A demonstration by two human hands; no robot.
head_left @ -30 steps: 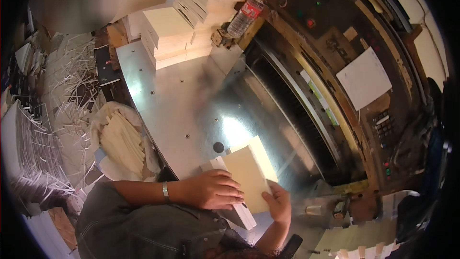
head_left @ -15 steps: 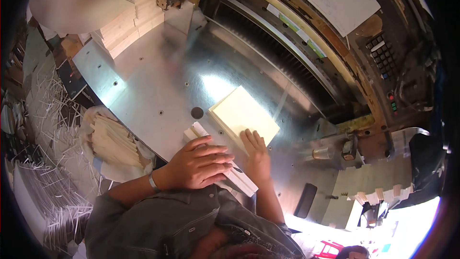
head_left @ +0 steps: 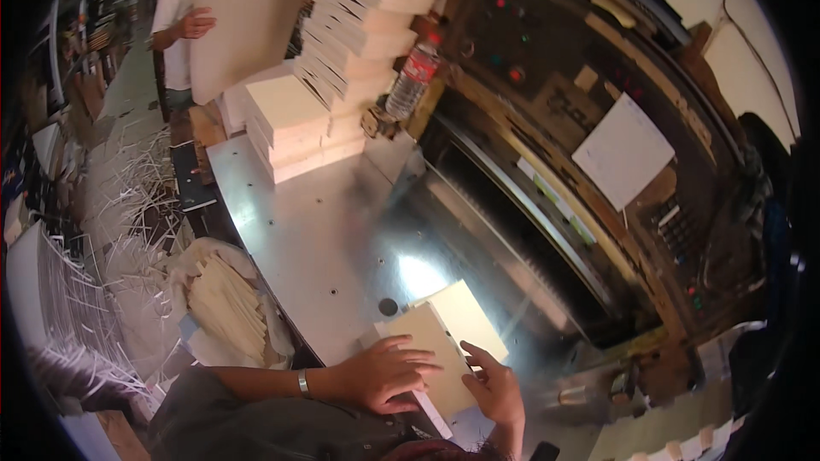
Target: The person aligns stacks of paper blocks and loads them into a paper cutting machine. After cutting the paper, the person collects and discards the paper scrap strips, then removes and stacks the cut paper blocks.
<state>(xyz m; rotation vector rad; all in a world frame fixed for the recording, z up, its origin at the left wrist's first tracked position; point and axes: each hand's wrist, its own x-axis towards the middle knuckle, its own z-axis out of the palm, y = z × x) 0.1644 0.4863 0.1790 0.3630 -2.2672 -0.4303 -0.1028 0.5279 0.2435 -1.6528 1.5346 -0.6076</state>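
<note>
My left hand, a band at its wrist, lies over the left side of a cream paper stack, fingers stretched across its top and thumb down by its white edge. On the stack's right side is my right hand, with thumb and fingers apart by the edge. A second cream paper stack lies flat on the metal table, just beyond and partly covered by the first. Whether the first stack rests fully on the table or is tilted, I cannot tell.
Tall paper piles stand at the far left, with a plastic bottle beside them. A person holds a large board behind. A machine slot runs along the table. Paper shavings cover the floor left; a bag holds offcuts.
The view has swung up toward the far side, bringing a person and bottle into sight. The near stack turned from narrow edge to broad face; my right hand left the far stack for its side.
</note>
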